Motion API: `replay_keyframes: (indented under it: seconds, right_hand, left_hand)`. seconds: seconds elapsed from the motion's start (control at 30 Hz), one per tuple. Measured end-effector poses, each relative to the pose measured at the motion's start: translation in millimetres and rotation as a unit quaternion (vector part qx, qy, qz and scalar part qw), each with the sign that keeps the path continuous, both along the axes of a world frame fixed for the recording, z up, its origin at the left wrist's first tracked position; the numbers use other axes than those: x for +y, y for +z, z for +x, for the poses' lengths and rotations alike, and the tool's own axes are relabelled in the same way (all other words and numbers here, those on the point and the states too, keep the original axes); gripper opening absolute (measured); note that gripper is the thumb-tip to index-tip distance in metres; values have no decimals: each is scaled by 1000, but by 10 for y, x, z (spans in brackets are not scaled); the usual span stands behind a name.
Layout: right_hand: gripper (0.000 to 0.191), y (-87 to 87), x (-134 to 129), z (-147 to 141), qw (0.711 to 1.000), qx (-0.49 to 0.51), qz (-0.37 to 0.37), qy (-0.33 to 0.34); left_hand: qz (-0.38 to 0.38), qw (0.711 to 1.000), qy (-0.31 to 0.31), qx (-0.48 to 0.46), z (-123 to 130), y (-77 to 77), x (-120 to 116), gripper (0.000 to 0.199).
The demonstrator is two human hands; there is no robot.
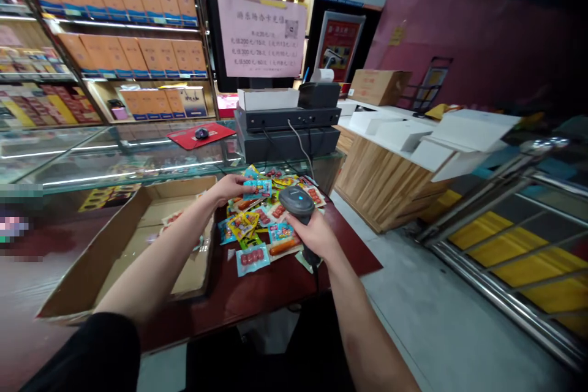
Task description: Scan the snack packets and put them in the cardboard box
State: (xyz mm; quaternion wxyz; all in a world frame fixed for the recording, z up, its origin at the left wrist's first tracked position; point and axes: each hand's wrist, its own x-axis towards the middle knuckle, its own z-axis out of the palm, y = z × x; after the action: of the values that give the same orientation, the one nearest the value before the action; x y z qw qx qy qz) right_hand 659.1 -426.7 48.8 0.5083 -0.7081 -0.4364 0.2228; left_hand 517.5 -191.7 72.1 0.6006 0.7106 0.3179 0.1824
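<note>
Hands work over a dark red bench (275, 282): the right hand (315, 234) grips a grey handheld barcode scanner (297, 203), while the left hand (228, 187) pinches a blue snack packet (258, 187) above the pile of colourful sausage packets (257, 226), beside an open cardboard box (110, 245).

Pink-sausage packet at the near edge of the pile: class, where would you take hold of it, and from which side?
Grip the packet by its near-left edge, coming from the open table in front. It lies flat and clear there; its far side tucks under the pile, and the right hand with the scanner crowds its right.
</note>
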Motion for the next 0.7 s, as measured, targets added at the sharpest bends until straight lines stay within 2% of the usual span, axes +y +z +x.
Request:
replay_keyframes:
  seconds: [0.07, 0.17, 0.4, 0.57, 0.7]
  right_hand:
    - [31, -2, 73, -120, 1000, -15, 8, 15]
    - [31, -7, 144, -249, 999, -41, 11, 24]
    - [24, 47, 181, -375, 994, -106, 2, 14]
    - [29, 33, 165, -364, 997, -61, -26, 25]
    - [32, 2, 164, -348, 998, -58, -7, 11]
  left_hand:
    - [-13, 999, 26, -15, -125, -11, 13, 56]
    - [-29, 998, 48, -36, -175, -19, 40, 52]
    - [-41, 997, 48, -40, -173, -2, 70, 51]
    - [-49, 997, 47, -39, -204, 32, 66, 51]
    - [-56, 996, 64, -34, -190, 32, 57, 50]
